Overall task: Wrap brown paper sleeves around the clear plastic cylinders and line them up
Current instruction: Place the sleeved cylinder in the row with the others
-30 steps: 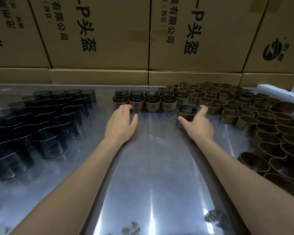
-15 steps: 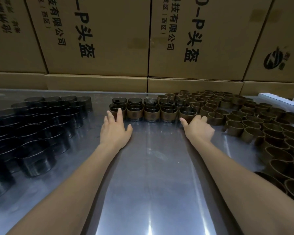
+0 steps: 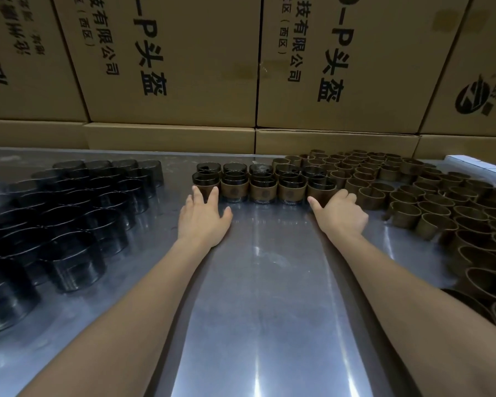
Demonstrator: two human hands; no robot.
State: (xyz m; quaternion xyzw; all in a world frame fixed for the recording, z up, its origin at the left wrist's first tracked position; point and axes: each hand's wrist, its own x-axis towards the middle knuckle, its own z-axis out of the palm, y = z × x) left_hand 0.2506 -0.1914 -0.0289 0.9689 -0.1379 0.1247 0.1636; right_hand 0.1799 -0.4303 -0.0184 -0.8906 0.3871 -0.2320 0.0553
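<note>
Two rows of sleeved cylinders (image 3: 262, 189) stand at the middle back of the steel table (image 3: 264, 282). My left hand (image 3: 202, 217) lies flat, fingers spread, its fingertips touching the leftmost cylinder (image 3: 205, 181) of the front row. My right hand (image 3: 340, 212) has loosely curled fingers against the rightmost sleeved cylinder (image 3: 321, 187), thumb pointing left; it holds nothing. Bare dark clear cylinders (image 3: 69, 213) crowd the left side. Empty brown paper sleeves (image 3: 430, 202) cover the right side.
Large cardboard boxes (image 3: 169, 61) with printed characters are stacked as a wall along the table's far edge. White boxes (image 3: 476, 164) sit at the far right. Bare steel lies between my forearms.
My right hand set its sleeved cylinder at the right end of the front row and let go. Both hands moved forward against the row's ends.
</note>
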